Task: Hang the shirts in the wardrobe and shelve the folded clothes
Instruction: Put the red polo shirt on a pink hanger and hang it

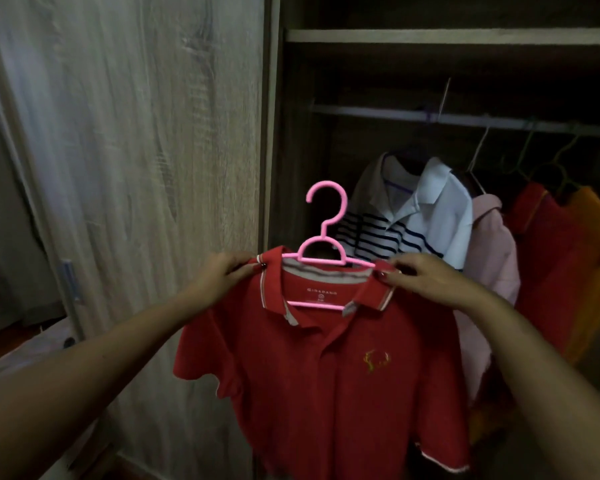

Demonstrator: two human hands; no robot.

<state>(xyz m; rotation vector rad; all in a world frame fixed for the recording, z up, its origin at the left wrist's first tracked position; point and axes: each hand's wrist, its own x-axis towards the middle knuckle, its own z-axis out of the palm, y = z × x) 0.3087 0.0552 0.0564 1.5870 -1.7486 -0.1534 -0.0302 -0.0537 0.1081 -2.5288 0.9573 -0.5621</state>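
The red shirt (312, 375) sits on a pink hanger (326, 216), held up below the wardrobe rail (499, 121), with the hook not touching it. The left hand (227, 271) pinches one shoulder of the shirt by the collar and the right hand (426, 278) pinches the other. A white striped shirt (413, 209) and a pale pink shirt (492, 258) hang from the rail.

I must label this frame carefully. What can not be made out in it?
Head view: red polo shirt hem, cut off by the bottom edge.
Head view: collar label print, too small and blurred.
Head view: hangers on the rail at right, dim and blurred in darkness.
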